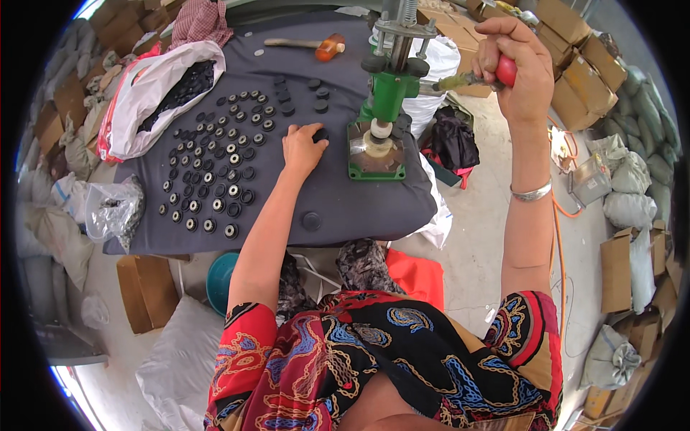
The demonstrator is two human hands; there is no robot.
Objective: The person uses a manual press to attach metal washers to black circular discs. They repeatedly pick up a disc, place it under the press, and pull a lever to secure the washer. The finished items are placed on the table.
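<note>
My left hand (302, 149) rests over the dark cloth, its thumb and fingers closed on a small round black cap (321, 134). Just right of it stands a green hand press (388, 97) with a square base plate (377, 172). A pale round piece (378, 146) sits under the press's white-tipped ram (381, 128). Raised at the upper right, my right hand (519, 68) grips the red ball knob (506, 70) of the press lever (454, 81). Left of my left hand lie many black caps in rows, several with metal rings (234, 159) inside.
A white bag (205, 52) of black parts lies at the cloth's left, and a clear bag (104, 208) hangs over the near-left corner. A hammer (327, 47) lies at the back. One black cap (311, 220) sits near the front edge. Cardboard boxes (589, 82) and sacks surround the table (345, 215).
</note>
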